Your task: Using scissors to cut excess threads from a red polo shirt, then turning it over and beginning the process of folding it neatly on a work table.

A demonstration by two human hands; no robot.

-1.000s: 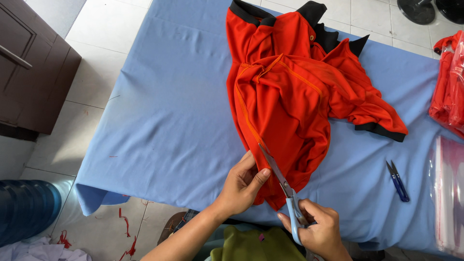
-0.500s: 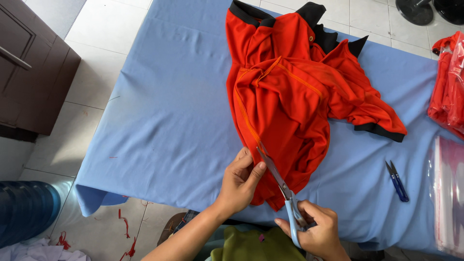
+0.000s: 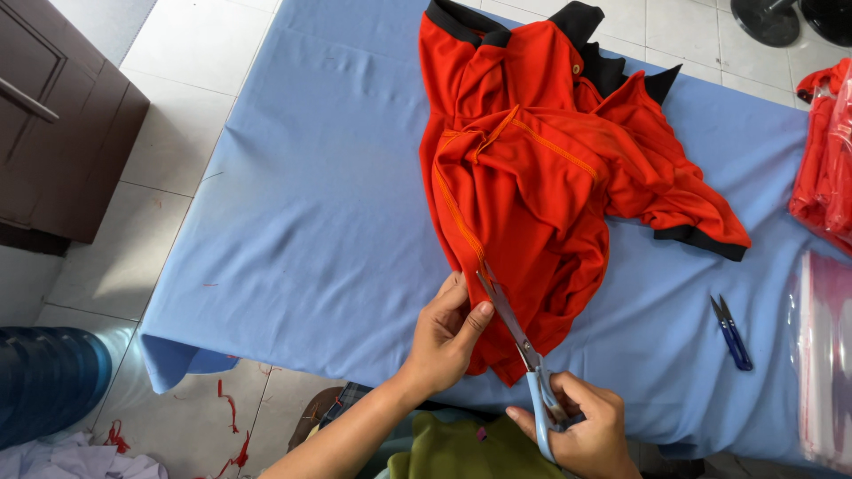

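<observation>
A crumpled orange-red shirt (image 3: 541, 186) with black collar and cuff trim lies on our blue cloth-covered table (image 3: 319, 222), its collar at the far edge and its lower hem bunched toward us at the near edge. Our left hand (image 3: 446, 335) reaches in from below, forearm angled up from the lower left, fingers curled and thumb pressed on the shirt's stitched side seam, pinching the fabric just beside the blades. Our right hand (image 3: 581, 427) sits low at the near edge, fingers closed through the pale blue handles of a pair of scissors (image 3: 515, 335), whose metal blades point up and away along that seam, their tips touching the fabric next to our left thumb. To the right, well apart from the shirt, small blue thread snips (image 3: 731, 332) rest on the cloth, with a stack of clear plastic bags (image 3: 821, 355) and more red garments (image 3: 825, 160) at the table's right edge. On the tiled floor at left stand a dark wooden cabinet (image 3: 62, 133) and a blue water bottle (image 3: 44, 381), with red scraps (image 3: 232, 426) nearby.
</observation>
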